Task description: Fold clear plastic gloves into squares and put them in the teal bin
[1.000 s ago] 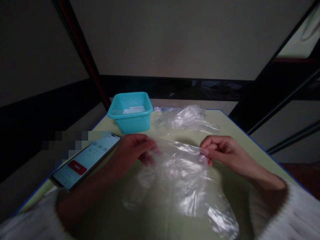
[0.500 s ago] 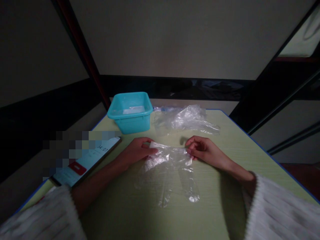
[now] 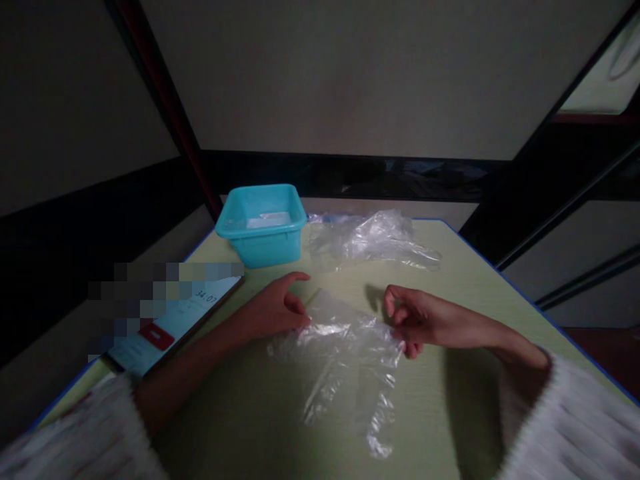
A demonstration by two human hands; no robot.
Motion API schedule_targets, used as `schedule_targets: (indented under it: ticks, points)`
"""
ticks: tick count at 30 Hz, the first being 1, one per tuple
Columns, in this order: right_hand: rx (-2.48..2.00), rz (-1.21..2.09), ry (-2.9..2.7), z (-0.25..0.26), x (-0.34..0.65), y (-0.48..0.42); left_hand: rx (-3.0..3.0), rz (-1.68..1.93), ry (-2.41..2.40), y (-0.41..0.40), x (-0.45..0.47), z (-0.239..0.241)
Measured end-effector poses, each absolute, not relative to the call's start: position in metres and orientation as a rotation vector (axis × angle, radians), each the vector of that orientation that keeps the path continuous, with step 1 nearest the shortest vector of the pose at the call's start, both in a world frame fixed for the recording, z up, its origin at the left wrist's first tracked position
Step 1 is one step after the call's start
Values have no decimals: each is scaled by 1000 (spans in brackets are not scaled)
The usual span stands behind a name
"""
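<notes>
A clear plastic glove [image 3: 345,353] lies flat on the pale green table [image 3: 450,413], its fingers pointing toward me. My left hand [image 3: 273,310] rests at the glove's left cuff corner. Its thumb and lower fingers pinch the film while the index finger sticks out. My right hand [image 3: 420,321] is at the right cuff corner, fingers curled, with the lower fingers gripping the plastic edge. Both wrists wear white knitted sleeves.
A teal plastic tub [image 3: 263,223] stands at the table's far left, a pile of crumpled clear plastic [image 3: 373,240] beside it on the right. A phone [image 3: 173,323] showing a timer lies at the left edge. The table's blue-trimmed edges drop off left and right.
One second ago the glove was held up near the camera. It then came down onto the table, and since then both hands have drawn it slightly toward me and spread it.
</notes>
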State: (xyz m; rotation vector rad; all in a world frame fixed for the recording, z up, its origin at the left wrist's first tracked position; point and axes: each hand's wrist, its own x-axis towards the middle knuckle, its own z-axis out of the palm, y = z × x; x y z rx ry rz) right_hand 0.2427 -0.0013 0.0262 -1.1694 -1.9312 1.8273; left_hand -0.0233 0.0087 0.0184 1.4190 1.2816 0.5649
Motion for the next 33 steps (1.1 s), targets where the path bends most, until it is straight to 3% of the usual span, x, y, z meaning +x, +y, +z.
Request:
schedule_targets:
  ticks: [4, 10, 19, 33]
  points:
    - [-1122, 2005, -2032, 34, 247, -7, 1369, 802, 1322, 10, -14, 15]
    - [-923, 1001, -2334, 35, 247, 7, 1291, 1099, 1446, 18, -15, 15]
    - [-800, 1091, -2794, 22, 239, 25, 1235, 1129, 1458, 19, -16, 16]
    - [-1328, 838, -2559, 15, 238, -8, 1228, 1135, 1457, 20, -22, 16]
